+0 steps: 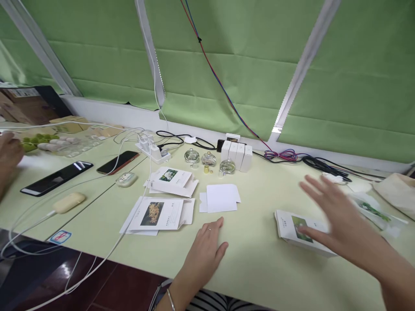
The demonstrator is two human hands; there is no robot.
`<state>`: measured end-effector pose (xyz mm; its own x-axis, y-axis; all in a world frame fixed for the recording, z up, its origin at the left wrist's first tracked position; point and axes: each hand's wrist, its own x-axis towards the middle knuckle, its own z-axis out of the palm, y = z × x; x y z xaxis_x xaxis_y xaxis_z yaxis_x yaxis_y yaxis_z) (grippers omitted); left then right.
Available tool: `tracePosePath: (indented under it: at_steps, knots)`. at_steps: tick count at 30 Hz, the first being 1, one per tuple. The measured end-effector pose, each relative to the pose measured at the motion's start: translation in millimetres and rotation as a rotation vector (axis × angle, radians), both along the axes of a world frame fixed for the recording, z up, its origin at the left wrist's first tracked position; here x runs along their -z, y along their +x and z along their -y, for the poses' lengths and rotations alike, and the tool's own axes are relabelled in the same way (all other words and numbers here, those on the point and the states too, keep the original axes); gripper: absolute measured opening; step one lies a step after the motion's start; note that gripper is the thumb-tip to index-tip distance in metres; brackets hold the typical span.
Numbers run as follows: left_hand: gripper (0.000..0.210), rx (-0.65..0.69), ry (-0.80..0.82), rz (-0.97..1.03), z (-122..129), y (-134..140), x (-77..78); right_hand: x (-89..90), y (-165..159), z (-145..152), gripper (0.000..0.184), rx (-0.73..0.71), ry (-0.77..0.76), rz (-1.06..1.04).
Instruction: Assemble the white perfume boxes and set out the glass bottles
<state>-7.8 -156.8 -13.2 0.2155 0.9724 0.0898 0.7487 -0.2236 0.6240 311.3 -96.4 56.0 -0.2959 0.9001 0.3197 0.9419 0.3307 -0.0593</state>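
1. White box with a green picture [285, 225]: lies on the table [253, 259], beneath the right hand's thumb.
2. Right hand [345, 216]: fingers and thumb spread wide, nothing gripped; blurred. Whether the thumb touches the box cannot be told.
3. Left hand [205, 247]: rests on the table, well left of the box; fingers extended, thumb apart, holding nothing.
4. Blank white carton [222, 198]: lies flat just beyond the left fingertips.
5. Orange-flower carton [175, 214]: left of the left hand, near it. White-flower carton [186, 178]: just behind that one.
6. Three glass bottles [209, 160]: farther beyond the left hand, in a row.
7. Four small white boxes [240, 155]: upright side by side, behind the right-hand bottle.
8. Another person's hand [10, 152]: well apart, far left of both hands.
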Motion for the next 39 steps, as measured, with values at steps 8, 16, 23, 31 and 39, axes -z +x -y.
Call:
tracePosePath:
  at_steps: [8,16,23,31,39]
  knots:
    - [0.037,0.088,0.083,0.068,12.5,23.8,-11.0,27.0,-33.8,7.2,0.075,0.298,-0.495,-0.863]
    - [0.031,0.046,0.539,0.112,6.1,68.8,-21.0,11.1,-130.5,52.7,0.05,0.232,-0.849,-1.953]
    - [0.048,0.205,0.454,-0.052,8.3,56.0,-15.1,10.8,-114.3,48.2,0.037,0.18,-0.641,-1.462]
    - [0.038,0.02,0.424,-0.068,12.7,19.4,-10.7,20.6,-142.5,-36.1,0.041,-0.374,-0.093,-0.178]
    - [0.052,-0.011,0.205,-0.361,-29.1,-7.1,3.5,18.6,-151.9,-68.8,0.043,-0.466,-0.304,-0.179]
